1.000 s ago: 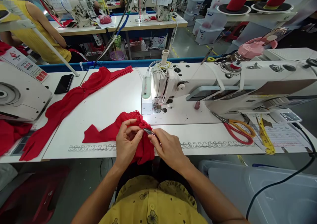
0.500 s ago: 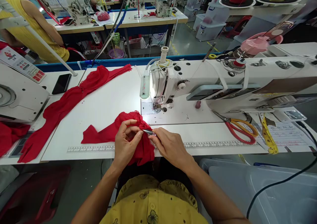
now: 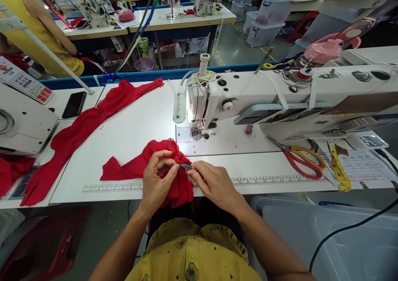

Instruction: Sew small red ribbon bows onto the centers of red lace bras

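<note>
A small red lace garment piece (image 3: 152, 154) lies bunched at the front edge of the white sewing table (image 3: 133, 132). My left hand (image 3: 158, 179) pinches a fold of it between thumb and fingers. My right hand (image 3: 214, 183) grips small metal thread snips (image 3: 185, 165), whose tips touch the fabric right beside my left fingertips. The white sewing machine (image 3: 236, 102) stands just behind, its lamp lit over the needle plate.
A long pile of red fabric (image 3: 83, 127) runs along the table's left. Red-and-orange scissors (image 3: 303, 158) and a yellow tape measure (image 3: 338, 169) lie at right. A black phone (image 3: 74, 104) sits at back left. Another person in yellow sits at the far left.
Both hands hold nearly the same pose on the fabric; only the camera view has tilted slightly, shifting the scene a little.
</note>
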Demonstrator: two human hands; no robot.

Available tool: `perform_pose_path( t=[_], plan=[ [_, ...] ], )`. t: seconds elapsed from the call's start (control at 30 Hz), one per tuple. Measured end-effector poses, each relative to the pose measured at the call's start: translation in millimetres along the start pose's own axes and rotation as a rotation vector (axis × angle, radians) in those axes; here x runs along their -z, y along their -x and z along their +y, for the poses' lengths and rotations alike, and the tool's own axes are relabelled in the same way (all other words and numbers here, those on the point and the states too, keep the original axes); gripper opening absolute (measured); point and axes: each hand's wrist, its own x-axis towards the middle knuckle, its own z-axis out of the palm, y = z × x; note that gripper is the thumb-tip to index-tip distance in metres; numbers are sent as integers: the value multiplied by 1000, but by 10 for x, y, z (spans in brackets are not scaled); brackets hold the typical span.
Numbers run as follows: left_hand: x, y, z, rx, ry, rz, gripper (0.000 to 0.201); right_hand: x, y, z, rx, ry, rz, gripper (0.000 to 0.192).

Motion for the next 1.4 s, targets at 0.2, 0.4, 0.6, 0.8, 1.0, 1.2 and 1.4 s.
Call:
perform_pose_path(
  t=[0.2,0.4,0.6,0.8,1.0,1.2,1.4],
  plan=[
    [9,3,41,-34,-66,-1,28,14,-4,17,-25,-139,-33,29],
    [3,16,48,-57,-91,3,29,-9,12,29,-53,-288,-35,29],
    [-13,22,54,-5,-28,-9,30,-17,14,21,-148,-451,-73,29],
    [-11,25,44,27,17,-19,31,-13,8,34,-173,-527,-93,28],
    [-12,18,34,43,40,-38,32,-28,13,64,-195,-661,-141,30],
    [-33,21,36,86,85,-23,32,-46,54,50,-132,-433,-37,22],
    [-33,26,36,67,62,-24,33,-42,49,69,-135,-483,-50,25]
  ],
)
